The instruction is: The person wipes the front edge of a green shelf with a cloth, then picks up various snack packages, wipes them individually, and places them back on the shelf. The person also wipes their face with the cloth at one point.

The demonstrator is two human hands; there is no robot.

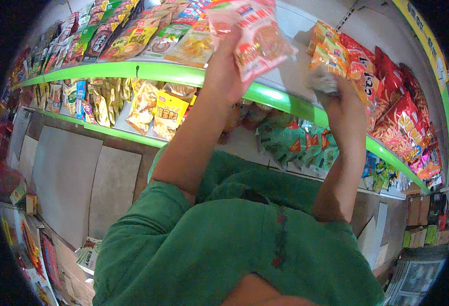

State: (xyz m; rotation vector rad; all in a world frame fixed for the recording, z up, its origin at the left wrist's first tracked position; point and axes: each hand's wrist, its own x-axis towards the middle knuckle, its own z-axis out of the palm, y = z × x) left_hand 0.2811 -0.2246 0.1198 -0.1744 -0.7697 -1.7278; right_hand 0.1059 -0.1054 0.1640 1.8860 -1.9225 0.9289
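Note:
My left hand (228, 72) grips a pink and clear plastic snack bag (264, 42) from its left side, raised over the upper shelf's green front edge. In my right hand (337, 91) is a crumpled whitish cloth (323, 80), held just in front of orange snack packets (329, 55). Red snack bags (400, 122) stand to the right of that hand. Left of the pink bag, a row of packaged snacks (197, 42) lies on the same shelf.
The shelf's green edge strip (132, 69) curves across the view. Below it are yellow snack bags (170, 111) and green packets (297, 141) on a lower shelf. A box (88, 254) stands on the floor at the lower left, near a display with coloured packs.

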